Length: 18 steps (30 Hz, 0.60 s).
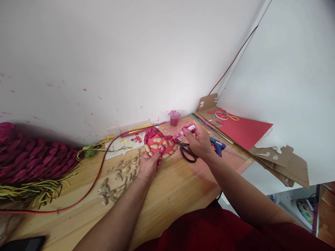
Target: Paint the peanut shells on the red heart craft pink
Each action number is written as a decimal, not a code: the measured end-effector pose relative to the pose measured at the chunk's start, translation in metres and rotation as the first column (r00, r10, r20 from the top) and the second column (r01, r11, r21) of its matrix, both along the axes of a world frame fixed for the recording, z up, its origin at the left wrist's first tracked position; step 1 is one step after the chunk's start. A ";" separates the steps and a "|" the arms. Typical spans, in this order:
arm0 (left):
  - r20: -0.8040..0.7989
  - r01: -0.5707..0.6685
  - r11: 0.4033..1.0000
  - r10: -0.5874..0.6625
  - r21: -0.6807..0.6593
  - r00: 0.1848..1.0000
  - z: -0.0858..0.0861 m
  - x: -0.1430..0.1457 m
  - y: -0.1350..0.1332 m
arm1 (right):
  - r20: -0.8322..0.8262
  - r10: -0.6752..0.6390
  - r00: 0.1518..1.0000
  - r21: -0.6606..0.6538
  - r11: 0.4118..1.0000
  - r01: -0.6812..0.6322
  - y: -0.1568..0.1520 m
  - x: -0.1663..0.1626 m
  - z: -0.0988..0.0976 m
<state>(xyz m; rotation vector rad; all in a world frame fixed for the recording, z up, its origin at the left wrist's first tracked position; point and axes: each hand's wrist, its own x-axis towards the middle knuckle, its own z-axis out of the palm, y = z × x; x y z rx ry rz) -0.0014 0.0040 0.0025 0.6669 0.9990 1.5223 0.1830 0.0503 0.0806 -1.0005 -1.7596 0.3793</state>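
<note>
My left hand point(152, 161) grips a red, roughly heart-shaped piece point(155, 140) by its lower edge. Whole peanuts in their shells cover its face. Those along its upper edge are coated in wet-looking magenta, while the lower ones are bare tan. Between the fingers of my right hand point(196, 141) is a paintbrush point(188, 130) with a pale, pink-stained handle. Its tip meets the upper right edge of the piece. Magenta smears mark fingers on both hands. A clear cup point(175, 118) of pink paint stands behind, against the wall.
Loose peanuts point(119, 177) lie left of my left forearm. Black-handled scissors point(188, 153) and a blue glue gun point(217, 145) lie near my right hand. A red cord point(97, 174) crosses the table. Magenta peanut-covered work point(34, 155) is at left; red paper point(243, 127) and cardboard point(290, 165) at right.
</note>
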 end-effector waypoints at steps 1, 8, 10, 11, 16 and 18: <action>0.004 -0.001 1.000 0.001 -0.001 1.000 0.001 0.000 0.000 | -0.008 0.005 1.000 -0.011 1.000 -0.005 0.000 0.001 0.000; 0.055 -0.041 0.999 0.042 -0.012 0.998 0.008 0.002 -0.001 | 0.048 0.029 0.998 0.011 1.000 -0.029 -0.005 0.005 0.002; 0.068 -0.043 0.999 0.043 -0.005 0.997 0.008 0.002 -0.001 | 0.059 0.034 0.998 0.020 0.999 -0.035 -0.007 0.005 0.003; 0.073 -0.044 0.999 0.044 0.002 0.996 0.008 0.002 -0.001 | 0.066 0.036 0.997 0.032 0.999 -0.038 -0.008 0.005 0.003; 0.107 -0.065 0.997 0.060 0.048 0.992 0.010 0.005 0.000 | 0.152 0.040 0.988 0.114 0.992 -0.057 -0.013 0.002 0.008; 0.094 -0.048 0.997 0.043 0.058 0.995 0.009 0.006 0.000 | 0.176 0.029 0.984 0.130 0.990 -0.052 -0.015 0.001 0.009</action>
